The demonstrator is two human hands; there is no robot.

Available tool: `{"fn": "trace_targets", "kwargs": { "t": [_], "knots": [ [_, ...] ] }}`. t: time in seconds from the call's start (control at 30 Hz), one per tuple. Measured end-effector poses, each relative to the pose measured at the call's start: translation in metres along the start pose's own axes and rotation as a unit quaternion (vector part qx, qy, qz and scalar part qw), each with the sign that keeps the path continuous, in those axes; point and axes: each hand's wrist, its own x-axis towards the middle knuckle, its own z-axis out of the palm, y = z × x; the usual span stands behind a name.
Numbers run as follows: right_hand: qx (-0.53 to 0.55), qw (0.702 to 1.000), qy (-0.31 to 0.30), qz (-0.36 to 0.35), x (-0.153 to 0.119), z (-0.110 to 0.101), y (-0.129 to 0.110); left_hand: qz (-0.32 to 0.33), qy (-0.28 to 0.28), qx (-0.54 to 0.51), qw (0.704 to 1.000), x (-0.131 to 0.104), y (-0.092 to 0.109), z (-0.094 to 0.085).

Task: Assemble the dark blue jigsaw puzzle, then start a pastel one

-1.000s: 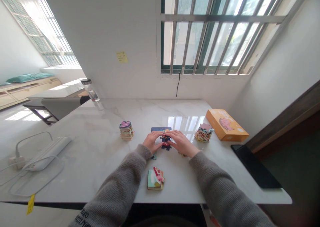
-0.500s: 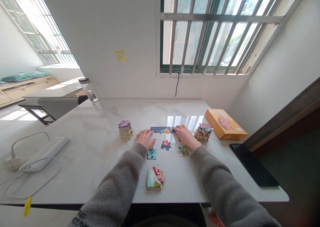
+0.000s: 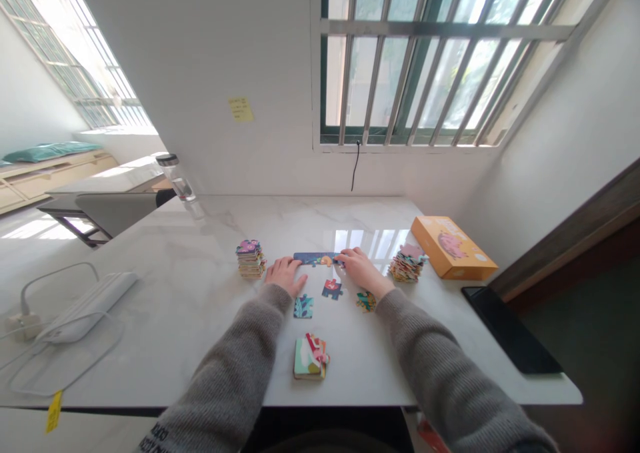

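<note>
A strip of joined jigsaw puzzle pieces [image 3: 314, 259], dark blue with an orange shape, lies flat on the white table. At its left end, my left hand [image 3: 285, 275] rests with fingertips on the strip's edge and the thumb spread away. My right hand [image 3: 364, 270] has its fingers closed over the right-end piece, partly hiding it. Below the strip lie three loose pieces: a dark one with red [image 3: 332, 289], a light-blue one with leaves [image 3: 303, 306] and a green-yellow one [image 3: 366, 301], beside my right wrist. Nearer me sits a small pile of pieces [image 3: 310, 358].
Stacks of puzzle pieces stand left [image 3: 251, 261] and right [image 3: 407, 264] of my hands. At the right are an orange box [image 3: 453, 248] and a black tablet-like slab [image 3: 510, 330]. A power strip [image 3: 95, 306] with cables lies left; a bottle [image 3: 177, 178] stands at the far-left edge.
Both hands have shifted slightly left, and the puzzle strip has slid left with them. The loose pieces and stacks stay where they were.
</note>
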Motion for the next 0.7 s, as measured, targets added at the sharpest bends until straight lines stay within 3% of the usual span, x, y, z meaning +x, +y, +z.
{"fn": "trace_targets", "kwargs": {
  "t": [0.23, 0.53, 0.7],
  "knots": [
    [0.029, 0.999, -0.005, 0.039, 0.0, -0.004, 0.003, 0.005, -0.001, 0.0, 1.0, 0.001, -0.001, 0.0],
    [0.064, 0.997, 0.037, 0.017, -0.005, -0.026, -0.006, 0.008, 0.001, -0.002, 1.0, 0.002, -0.004, 0.003],
    [0.094, 0.994, 0.049, 0.005, -0.017, -0.036, -0.01, 0.022, 0.029, -0.023, 0.999, 0.003, -0.004, 0.004]
  ]
}}
